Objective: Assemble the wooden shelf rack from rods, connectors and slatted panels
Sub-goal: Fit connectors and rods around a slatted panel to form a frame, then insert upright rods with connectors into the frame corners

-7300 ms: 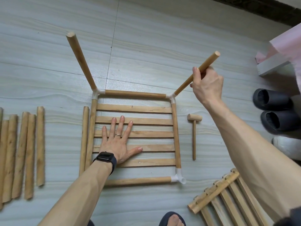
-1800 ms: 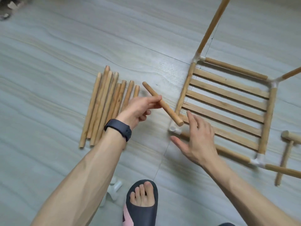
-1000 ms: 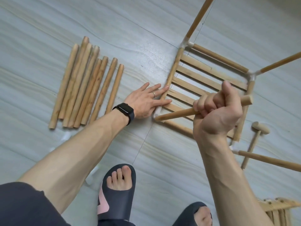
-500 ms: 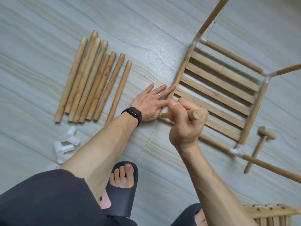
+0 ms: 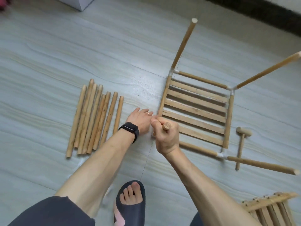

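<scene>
Pale grey floor tiles (image 5: 65,46) run to a dark skirting (image 5: 260,12). The right hand (image 5: 166,137) is fisted round an upright rod (image 5: 166,126) at the slatted panel (image 5: 195,110)'s near left corner; the left hand (image 5: 140,119) lies flat beside it, fingers straight, loose rods (image 5: 96,119) just left

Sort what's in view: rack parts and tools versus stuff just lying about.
For the job: half-built frame; rod gripped in the right hand; left hand by the frame's corner; loose rods; spare slatted panel; mallet, probably.
Lying about: sandal; white box at the top edge.
</scene>
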`<action>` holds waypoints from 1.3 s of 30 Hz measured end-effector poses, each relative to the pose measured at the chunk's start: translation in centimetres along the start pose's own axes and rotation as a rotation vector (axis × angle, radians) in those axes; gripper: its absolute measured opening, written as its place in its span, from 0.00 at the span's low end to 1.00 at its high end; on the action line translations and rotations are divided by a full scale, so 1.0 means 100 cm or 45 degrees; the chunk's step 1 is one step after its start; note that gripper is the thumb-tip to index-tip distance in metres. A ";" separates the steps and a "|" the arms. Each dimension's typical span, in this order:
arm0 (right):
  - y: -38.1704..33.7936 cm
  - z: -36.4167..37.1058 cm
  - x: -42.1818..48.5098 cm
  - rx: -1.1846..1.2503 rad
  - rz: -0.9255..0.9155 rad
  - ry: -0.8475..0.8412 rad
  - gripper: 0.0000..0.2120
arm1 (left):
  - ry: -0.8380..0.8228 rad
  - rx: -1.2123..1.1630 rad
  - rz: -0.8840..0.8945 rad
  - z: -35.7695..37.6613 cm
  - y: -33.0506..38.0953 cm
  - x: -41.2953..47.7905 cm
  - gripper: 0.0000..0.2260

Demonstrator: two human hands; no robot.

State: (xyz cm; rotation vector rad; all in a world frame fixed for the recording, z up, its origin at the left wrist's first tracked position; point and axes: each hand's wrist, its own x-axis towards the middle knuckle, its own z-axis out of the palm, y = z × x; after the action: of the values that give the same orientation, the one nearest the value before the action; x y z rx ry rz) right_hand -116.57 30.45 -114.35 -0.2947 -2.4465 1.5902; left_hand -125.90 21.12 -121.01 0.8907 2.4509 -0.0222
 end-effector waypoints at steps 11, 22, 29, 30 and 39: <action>-0.049 -0.169 0.021 -1.535 0.217 -0.999 0.24 | 0.299 -1.061 0.019 -0.147 0.065 -0.060 0.21; -0.013 -0.271 -0.064 -1.755 0.634 -0.397 0.10 | 0.265 0.382 -0.151 -0.120 0.116 -0.099 0.15; -0.020 -0.265 -0.100 -1.626 0.586 -0.447 0.09 | 0.266 0.348 -0.174 -0.099 0.104 -0.132 0.20; -0.019 -0.263 -0.106 -1.630 0.576 -0.440 0.08 | 0.276 0.334 -0.172 -0.092 0.104 -0.137 0.20; -0.031 -0.256 -0.102 -1.802 0.627 -0.491 0.09 | 0.275 0.210 -0.240 -0.091 0.108 -0.143 0.18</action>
State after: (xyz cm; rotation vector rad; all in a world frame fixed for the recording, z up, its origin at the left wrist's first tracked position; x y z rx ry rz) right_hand -99.72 48.76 -102.01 -0.8637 -3.5290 -0.3926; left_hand -114.52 22.87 -104.51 0.7605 2.7604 -0.2086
